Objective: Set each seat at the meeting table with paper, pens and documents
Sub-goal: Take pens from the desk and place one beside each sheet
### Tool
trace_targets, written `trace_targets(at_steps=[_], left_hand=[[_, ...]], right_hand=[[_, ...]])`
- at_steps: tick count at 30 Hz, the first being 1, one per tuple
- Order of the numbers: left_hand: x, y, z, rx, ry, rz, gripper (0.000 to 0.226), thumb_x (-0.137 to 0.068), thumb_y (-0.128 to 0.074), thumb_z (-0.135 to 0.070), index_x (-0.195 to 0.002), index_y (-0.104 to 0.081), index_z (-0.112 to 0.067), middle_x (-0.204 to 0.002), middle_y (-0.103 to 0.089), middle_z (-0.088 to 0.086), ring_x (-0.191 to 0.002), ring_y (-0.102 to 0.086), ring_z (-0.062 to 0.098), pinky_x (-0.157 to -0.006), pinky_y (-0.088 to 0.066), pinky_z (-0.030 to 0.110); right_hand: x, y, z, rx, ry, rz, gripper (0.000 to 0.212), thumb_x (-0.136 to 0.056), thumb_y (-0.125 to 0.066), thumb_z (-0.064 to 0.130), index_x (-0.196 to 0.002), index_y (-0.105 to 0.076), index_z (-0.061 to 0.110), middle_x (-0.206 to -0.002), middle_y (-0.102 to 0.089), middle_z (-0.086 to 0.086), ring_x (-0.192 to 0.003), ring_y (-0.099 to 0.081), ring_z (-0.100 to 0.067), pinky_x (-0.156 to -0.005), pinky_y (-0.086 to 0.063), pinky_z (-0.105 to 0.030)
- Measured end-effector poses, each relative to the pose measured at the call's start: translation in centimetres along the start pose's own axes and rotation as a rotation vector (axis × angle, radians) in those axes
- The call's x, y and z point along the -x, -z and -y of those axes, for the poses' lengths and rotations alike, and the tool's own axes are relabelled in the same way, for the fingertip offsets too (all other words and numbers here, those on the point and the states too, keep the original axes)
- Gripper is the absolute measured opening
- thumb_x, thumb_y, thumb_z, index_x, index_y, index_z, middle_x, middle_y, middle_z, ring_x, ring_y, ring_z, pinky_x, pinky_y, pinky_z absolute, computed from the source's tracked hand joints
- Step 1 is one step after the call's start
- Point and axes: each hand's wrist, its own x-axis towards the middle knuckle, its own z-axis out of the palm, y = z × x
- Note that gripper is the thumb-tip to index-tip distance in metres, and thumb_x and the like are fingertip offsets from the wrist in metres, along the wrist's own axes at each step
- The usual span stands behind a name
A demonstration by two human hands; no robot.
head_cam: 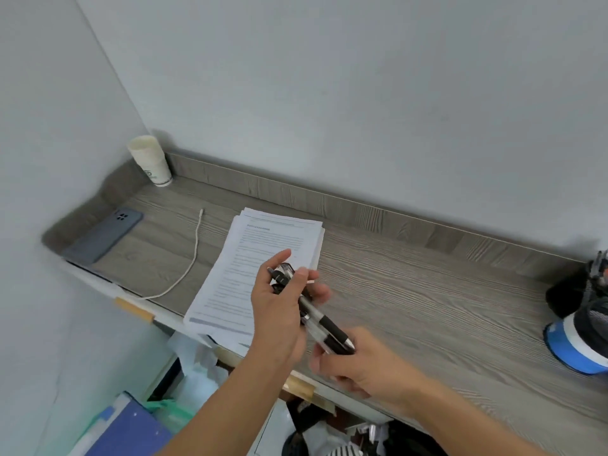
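A stack of printed documents lies on the grey wood-grain shelf, its near end over the shelf's front edge. Above the stack's near right corner my left hand grips a bundle of black and clear pens around its upper half. The pens point down to the right. My right hand sits at their lower tips, fingers curled under and around the tips.
A paper cup stands in the back left corner. A grey phone and a white cable lie left of the documents. A black mesh pen holder and blue-white tape roll sit at the right. Clutter and a blue folder lie below the shelf.
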Motion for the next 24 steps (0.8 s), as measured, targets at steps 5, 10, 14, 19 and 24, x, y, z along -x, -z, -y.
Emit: trace_targets(at_steps=[5,10,14,19,24], left_hand=[[3.8,3.3,0.8,-0.157,-0.184,-0.424,0.038,-0.093,-0.055,0.001,-0.122,-0.053,-0.024,-0.070,-0.056,0.011,-0.042,-0.050,0.015,-0.046,-0.050,0.031],[11.4,6.9,2.8,-0.302,-0.242,-0.693,0.016,-0.094,-0.056,-0.005,-0.102,-0.053,-0.019,-0.045,-0.055,-0.001,-0.035,-0.054,0.018,-0.060,-0.053,0.048],[18.8,10.7,3.7,-0.367,-0.258,-0.867,0.007,-0.096,-0.055,-0.013,-0.099,-0.051,-0.018,-0.046,-0.056,-0.001,-0.038,-0.056,0.021,-0.059,-0.053,0.054],[28.7,15.0,4.6,-0.421,-0.259,-1.067,0.006,-0.095,-0.057,-0.020,-0.095,-0.052,-0.022,-0.046,-0.054,-0.002,-0.041,-0.055,0.023,-0.051,-0.054,0.041],[38.5,19.9,5.7,-0.431,-0.246,-1.306,0.018,-0.084,-0.070,-0.035,-0.090,-0.054,-0.030,-0.059,-0.051,0.020,-0.047,-0.047,0.033,-0.051,-0.049,0.049]], right_hand=[[1.1,-0.4,-2.5,0.108,0.039,0.101,0.027,-0.084,-0.073,0.031,-0.107,-0.066,0.019,-0.088,-0.068,-0.003,-0.066,-0.061,-0.006,-0.052,-0.045,-0.023],[2.0,-2.9,-6.2,0.385,0.179,0.204,0.016,-0.080,-0.078,0.030,-0.093,-0.073,0.023,-0.080,-0.070,0.004,-0.073,-0.061,-0.002,-0.070,-0.051,-0.024],[3.9,-6.7,-8.4,0.482,0.124,0.507,0.018,-0.083,-0.075,0.026,-0.097,-0.074,0.015,-0.075,-0.069,0.006,-0.065,-0.058,-0.001,-0.064,-0.046,-0.016],[7.6,-13.5,-10.2,0.744,0.122,0.871,0.011,-0.090,-0.064,0.022,-0.092,-0.070,0.014,-0.071,-0.069,0.003,-0.057,-0.058,0.003,-0.056,-0.039,-0.010],[12.0,-21.4,-13.4,0.860,0.061,1.093,0.015,-0.089,-0.052,0.013,-0.097,-0.065,0.008,-0.086,-0.076,-0.008,-0.070,-0.068,-0.010,-0.058,-0.049,-0.022]])
